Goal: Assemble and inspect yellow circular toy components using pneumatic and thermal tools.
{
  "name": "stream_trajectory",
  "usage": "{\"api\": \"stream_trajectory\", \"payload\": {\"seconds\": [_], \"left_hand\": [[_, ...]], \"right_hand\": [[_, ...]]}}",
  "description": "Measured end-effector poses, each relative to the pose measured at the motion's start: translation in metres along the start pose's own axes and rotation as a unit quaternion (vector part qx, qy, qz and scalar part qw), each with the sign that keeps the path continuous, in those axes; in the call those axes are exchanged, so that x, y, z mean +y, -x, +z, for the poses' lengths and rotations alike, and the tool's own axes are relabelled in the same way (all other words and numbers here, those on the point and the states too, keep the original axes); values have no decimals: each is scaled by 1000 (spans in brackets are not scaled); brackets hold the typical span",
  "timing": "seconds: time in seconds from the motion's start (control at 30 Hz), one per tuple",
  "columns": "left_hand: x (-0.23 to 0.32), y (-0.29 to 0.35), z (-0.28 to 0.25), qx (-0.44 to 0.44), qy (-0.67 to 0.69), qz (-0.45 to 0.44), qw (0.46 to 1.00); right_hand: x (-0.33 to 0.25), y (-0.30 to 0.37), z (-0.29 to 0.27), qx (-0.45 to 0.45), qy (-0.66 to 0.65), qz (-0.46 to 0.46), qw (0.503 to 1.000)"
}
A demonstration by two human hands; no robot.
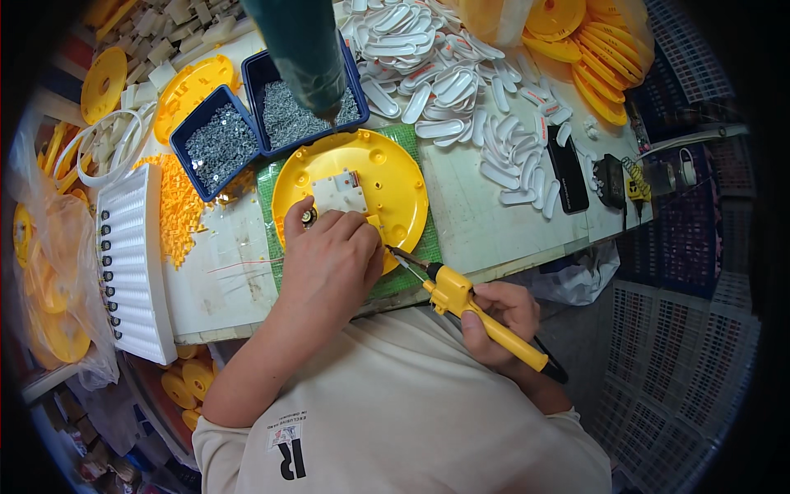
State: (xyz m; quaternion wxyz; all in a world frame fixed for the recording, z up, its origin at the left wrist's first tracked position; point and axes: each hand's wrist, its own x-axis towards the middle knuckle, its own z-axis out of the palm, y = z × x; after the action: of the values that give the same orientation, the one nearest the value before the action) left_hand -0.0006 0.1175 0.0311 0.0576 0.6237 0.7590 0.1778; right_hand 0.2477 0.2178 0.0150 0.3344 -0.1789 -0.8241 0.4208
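A round yellow plastic plate (405,177) lies on a green mat (267,198), with a white box-shaped part (333,193) on its middle. Over its lower left is my left hand (333,251), fingers bent and closed near the white part. Whatever is between the fingertips is hidden. By the thumb sits a small round black-rimmed part (309,217). In a closed grip, my right hand (502,317) has a yellow soldering gun (485,317). Its tip reaches the plate's lower right edge, close to my left fingers. A thin reddish wire (247,264) runs left from under my left hand.
A teal power screwdriver (300,58) hangs above two blue bins of screws (218,140). White oval parts (444,90) and a black phone (568,169) lie right. Left are small orange pieces (173,206) and a white foam tray (132,255). Yellow discs (605,58) stand far right.
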Motion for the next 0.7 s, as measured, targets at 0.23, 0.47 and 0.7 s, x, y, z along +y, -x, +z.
{"api": "stream_trajectory", "payload": {"seconds": [0.23, 0.47, 0.7], "left_hand": [[-1, 0, 0, 5, 5, 5, 1000], [-1, 0, 0, 4, 4, 4, 1000], [0, -1, 2, 0, -1, -2, 1000]], "right_hand": [[2, 2, 0, 15, -12, 8, 1000], [2, -2, 1, 7, 2, -3, 1000], [4, 6, 0, 22, -12, 15, 1000]]}}
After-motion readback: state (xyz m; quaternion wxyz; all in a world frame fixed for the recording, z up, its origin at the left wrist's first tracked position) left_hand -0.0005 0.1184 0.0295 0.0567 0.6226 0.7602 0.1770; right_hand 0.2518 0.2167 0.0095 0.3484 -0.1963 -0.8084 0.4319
